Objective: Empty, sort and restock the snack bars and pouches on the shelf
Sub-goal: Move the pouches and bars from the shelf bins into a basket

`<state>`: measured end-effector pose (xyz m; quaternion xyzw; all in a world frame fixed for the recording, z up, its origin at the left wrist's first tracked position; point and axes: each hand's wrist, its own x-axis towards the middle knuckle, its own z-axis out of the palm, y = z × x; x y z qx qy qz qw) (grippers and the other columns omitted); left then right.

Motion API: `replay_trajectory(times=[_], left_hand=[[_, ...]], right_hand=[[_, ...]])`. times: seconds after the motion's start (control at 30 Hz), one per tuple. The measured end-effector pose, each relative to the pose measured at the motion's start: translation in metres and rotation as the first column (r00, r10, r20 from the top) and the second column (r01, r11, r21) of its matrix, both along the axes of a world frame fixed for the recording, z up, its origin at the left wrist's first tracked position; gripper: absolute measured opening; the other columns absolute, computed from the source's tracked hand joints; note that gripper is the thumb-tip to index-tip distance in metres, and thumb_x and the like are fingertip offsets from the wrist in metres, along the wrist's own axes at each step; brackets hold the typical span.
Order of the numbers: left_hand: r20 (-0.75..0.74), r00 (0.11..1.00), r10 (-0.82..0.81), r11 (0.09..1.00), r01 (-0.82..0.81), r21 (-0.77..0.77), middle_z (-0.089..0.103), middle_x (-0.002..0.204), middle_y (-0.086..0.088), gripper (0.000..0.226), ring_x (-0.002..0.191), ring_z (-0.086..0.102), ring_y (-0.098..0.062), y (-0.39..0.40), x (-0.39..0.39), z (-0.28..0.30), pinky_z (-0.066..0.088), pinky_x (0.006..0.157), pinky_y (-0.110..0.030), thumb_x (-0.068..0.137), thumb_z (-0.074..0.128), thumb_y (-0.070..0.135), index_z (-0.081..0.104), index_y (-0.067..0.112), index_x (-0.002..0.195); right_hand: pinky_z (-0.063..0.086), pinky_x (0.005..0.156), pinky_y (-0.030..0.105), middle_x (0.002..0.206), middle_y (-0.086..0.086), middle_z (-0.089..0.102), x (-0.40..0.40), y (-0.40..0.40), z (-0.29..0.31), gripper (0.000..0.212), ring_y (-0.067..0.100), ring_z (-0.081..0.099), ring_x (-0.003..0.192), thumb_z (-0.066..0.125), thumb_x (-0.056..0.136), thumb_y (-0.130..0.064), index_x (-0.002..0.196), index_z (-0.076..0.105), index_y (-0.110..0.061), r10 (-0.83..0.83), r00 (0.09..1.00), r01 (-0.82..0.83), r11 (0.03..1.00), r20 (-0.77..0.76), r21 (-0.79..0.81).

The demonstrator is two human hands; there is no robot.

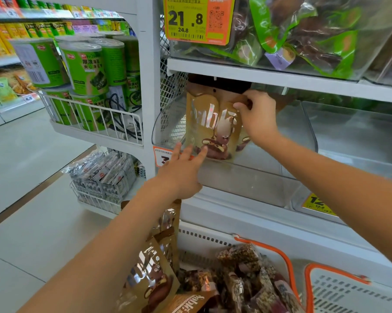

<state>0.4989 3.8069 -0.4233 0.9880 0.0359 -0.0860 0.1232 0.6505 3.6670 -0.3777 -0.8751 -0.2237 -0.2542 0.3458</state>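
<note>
At the centre of the frame a gold-brown pouch stands upright inside a clear plastic bin on the middle shelf, close to the bin's left end. The right hand, reaching in from the right edge, pinches the pouch's upper right corner between thumb and fingers, just under the shelf lip. The left hand, coming up from the lower left, lies with straight, relaxed fingers flat against the bin's clear front wall below the pouch, its fingertips touching the plastic in front of the pouch's lower part and partly covering an orange price tag. In the lower centre more gold-brown pouches stand and lean together, and just right of them a white basket with orange handles holds a heap of wrapped snack bars; whether the pouches stand inside that basket cannot be told. A second white basket sits at the lower right corner. In the upper right, a bin above the shelf is stuffed with green and purple packets, with a yellow price label reading 21.8 on its front. At upper left, green tins are stacked in a white wire rack, and small grey packs fill another rack below it
</note>
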Motion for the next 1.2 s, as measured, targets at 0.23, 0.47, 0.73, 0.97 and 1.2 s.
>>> replay_trajectory(times=[0.23,0.47,0.73,0.97,1.2], left_hand=[[0.472,0.837,0.278,0.929,-0.108,-0.355,0.037,0.145,-0.004,0.055,0.130,0.040,-0.026,0.010,-0.034,0.025,0.036,0.103,-0.040,0.093,0.057,0.026,0.035,0.018,0.143],[0.512,0.709,0.486,0.749,-0.035,-0.662,0.033,0.151,0.002,0.079,0.136,0.035,-0.017,0.029,-0.085,0.061,0.038,0.108,-0.043,0.086,0.067,0.036,0.021,0.024,0.150],[0.482,0.688,0.542,0.546,0.147,-0.825,0.071,0.079,0.005,0.016,0.072,0.067,-0.008,0.032,-0.152,0.086,0.056,0.070,-0.026,0.091,0.061,0.014,0.064,0.029,0.092],[0.085,0.920,0.383,0.674,-0.215,-0.707,0.075,0.079,-0.002,0.009,0.071,0.069,-0.010,0.060,-0.203,0.063,0.058,0.067,-0.025,0.085,0.067,0.020,0.069,0.014,0.093],[-0.278,0.892,0.356,0.801,-0.444,-0.402,0.073,0.087,-0.007,0.008,0.081,0.071,-0.017,0.099,-0.211,0.010,0.055,0.065,-0.026,0.088,0.066,0.016,0.066,0.011,0.094]], right_hand=[[0.031,0.072,0.001,0.088,-0.001,0.058,-0.067,-0.031,0.021,0.007,0.008,0.048,0.083,0.067,0.083,-0.004,0.090,0.067,-0.005,0.124,0.980,-0.148,0.977,0.156,0.151],[0.034,0.080,0.002,0.082,0.012,0.064,-0.132,-0.047,0.057,0.006,0.008,0.052,0.083,0.066,0.079,0.005,0.082,0.068,0.000,0.309,0.830,-0.372,0.927,0.464,0.046],[0.041,0.073,0.012,0.079,-0.013,0.058,-0.188,-0.042,0.083,0.007,-0.005,0.054,0.077,0.069,0.080,-0.007,0.080,0.064,-0.013,0.452,0.856,-0.492,0.861,0.251,0.127],[0.044,0.056,0.010,0.072,-0.009,0.056,-0.230,-0.030,0.004,0.021,-0.004,0.052,0.054,0.066,0.081,0.009,0.093,0.064,-0.008,0.613,0.748,-0.459,0.755,-0.255,0.468],[0.048,0.070,0.020,0.087,-0.012,0.059,-0.246,0.020,-0.107,0.031,-0.008,0.056,0.071,0.069,0.082,0.002,0.091,0.059,-0.026,0.580,0.660,-0.395,0.808,-0.477,0.436]])
